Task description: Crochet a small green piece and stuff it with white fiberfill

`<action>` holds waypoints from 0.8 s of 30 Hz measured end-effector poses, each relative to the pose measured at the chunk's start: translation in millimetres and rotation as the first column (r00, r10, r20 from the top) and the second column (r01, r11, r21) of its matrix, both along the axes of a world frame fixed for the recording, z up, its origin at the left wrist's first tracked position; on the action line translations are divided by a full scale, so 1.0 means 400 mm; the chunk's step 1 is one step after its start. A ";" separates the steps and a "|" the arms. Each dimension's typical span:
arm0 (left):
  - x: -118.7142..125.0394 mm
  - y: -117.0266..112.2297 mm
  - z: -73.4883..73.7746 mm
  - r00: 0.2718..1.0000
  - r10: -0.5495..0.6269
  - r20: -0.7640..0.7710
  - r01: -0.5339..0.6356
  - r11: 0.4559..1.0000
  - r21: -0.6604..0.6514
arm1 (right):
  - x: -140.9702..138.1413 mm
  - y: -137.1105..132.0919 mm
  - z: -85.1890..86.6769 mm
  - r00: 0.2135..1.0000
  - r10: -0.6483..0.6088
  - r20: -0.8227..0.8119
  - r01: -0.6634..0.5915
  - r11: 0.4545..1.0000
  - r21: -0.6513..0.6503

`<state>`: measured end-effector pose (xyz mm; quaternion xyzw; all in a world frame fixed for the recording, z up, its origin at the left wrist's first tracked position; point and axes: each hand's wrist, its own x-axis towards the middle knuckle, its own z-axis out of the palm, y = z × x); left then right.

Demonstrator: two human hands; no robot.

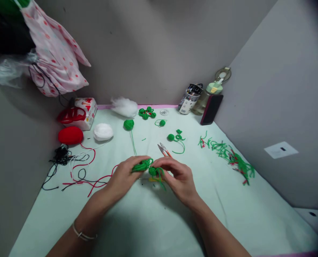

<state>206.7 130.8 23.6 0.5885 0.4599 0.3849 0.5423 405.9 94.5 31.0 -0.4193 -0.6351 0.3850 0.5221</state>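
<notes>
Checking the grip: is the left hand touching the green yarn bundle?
Touching. The head view shows the green yarn bundle tucked into the left hand, with no gap between them.

Stringy matt green yarn (140, 166), metal scissor blades (161, 150), fluffy white stuffing (125, 107) (wispy, rough-edged), crinkled clear plastic bag (7, 72).

Tabletop (148, 225): pale green
Far edge: white stuffing (125, 107), pen cup (187, 102)
Left edge: black yarn (62, 155)
Right edge: green clippings (241, 162)
Middle: scissors (167, 152)
</notes>
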 end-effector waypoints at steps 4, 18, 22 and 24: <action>-0.080 0.039 0.012 0.992 0.110 -0.065 -0.107 0.993 0.046 | 0.030 0.008 0.009 0.962 -0.127 -0.240 0.092 0.984 -0.153; -0.279 0.035 0.089 0.852 0.093 -0.515 -0.027 0.991 0.134 | 0.038 0.003 0.018 0.935 -0.321 0.152 0.197 0.826 0.529; -0.148 -0.003 0.137 0.986 -0.066 -0.152 0.081 0.992 0.098 | 0.027 -0.006 0.012 0.917 -0.315 0.245 0.117 0.799 0.590; -0.080 -0.003 0.134 0.997 -0.079 -0.014 0.080 0.996 0.045 | 0.023 -0.010 0.006 0.914 -0.308 0.264 0.101 0.803 0.588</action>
